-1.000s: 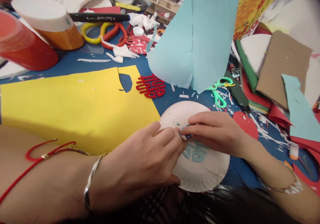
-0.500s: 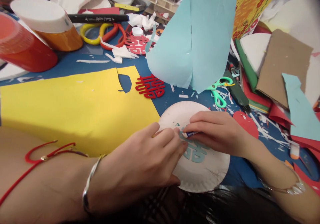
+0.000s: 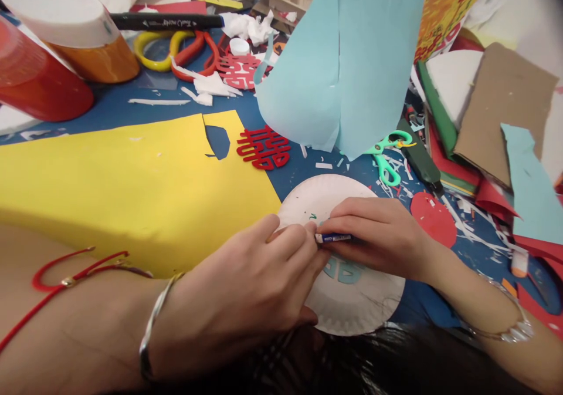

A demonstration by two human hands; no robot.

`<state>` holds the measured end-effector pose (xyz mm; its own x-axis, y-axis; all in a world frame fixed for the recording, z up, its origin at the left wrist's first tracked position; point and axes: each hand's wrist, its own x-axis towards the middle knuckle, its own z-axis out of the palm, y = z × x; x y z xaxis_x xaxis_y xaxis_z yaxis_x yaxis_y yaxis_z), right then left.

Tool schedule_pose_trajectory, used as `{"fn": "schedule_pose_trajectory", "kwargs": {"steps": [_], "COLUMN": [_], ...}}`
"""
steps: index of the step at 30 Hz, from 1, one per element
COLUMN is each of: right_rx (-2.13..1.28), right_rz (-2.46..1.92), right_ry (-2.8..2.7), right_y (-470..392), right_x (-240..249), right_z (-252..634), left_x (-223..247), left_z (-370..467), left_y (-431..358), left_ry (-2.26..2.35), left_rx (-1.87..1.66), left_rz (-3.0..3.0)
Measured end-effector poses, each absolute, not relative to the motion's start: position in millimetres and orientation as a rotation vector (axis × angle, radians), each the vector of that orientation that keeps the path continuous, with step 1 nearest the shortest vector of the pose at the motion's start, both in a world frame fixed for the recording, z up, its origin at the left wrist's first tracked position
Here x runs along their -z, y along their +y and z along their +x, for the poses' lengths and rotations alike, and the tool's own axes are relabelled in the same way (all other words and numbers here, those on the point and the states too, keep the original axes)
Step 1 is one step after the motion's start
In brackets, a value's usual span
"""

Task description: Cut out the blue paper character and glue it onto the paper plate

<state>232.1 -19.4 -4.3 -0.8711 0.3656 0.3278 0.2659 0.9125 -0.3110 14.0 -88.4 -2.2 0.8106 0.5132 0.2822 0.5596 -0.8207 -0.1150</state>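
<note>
A white paper plate (image 3: 347, 318) lies under both hands, with a light blue paper cut-out (image 3: 345, 273) on it, partly covered by fingers. My right hand (image 3: 380, 236) pinches a small blue-and-white stick (image 3: 333, 238) over the plate. Its end meets the fingertips of my left hand (image 3: 264, 272), which are pressed together at the plate's left part; what they hold is hidden. Small green specks dot the plate above the cut-out.
Yellow paper (image 3: 132, 189) spreads at left, beside a red cut-out (image 3: 264, 147). Light blue paper (image 3: 338, 66) stands behind the plate. Green-handled scissors (image 3: 389, 175), a red disc (image 3: 433, 219) and paper scraps lie right. Paint jars (image 3: 94, 57) and yellow-red scissors (image 3: 160, 60) sit back left.
My right hand has shifted slightly left, and the stick now lies more level with more of it showing. More of the light blue cut-out is covered. The camera view has shifted slightly.
</note>
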Motion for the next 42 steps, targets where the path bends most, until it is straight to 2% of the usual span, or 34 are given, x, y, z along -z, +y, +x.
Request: {"fn": "schedule_pose_trajectory", "kwargs": {"steps": [4,10,17,24,42], "right_rx": [-0.383,-0.36,-0.361,-0.506,-0.422], "right_rz": [-0.476,-0.515,-0.501,-0.532,-0.459], "right_ry": [-2.695,-2.677,-2.691,-2.661,-2.769], "right_y": [-18.8,-19.1,-18.7,-15.7,-14.0], "right_x": [4.1,5.5,3.9,-2.8,-0.3], "right_z": [231.9,233.4,233.1,237.7,239.7], "left_x": [-0.1,7.5,1.1,6.8,8.2], "left_z": [13.2,15.1,14.2,15.5,14.9], "left_y": [-88.0,-87.5,-88.0,-86.7,-87.5], "left_ry": [-0.833,-0.849,-0.842,-0.851,-0.841], "left_rx": [0.296,0.455,0.341,0.424,0.429], "left_rz": [-2.818,-2.778,-2.818,-2.807,-2.83]}}
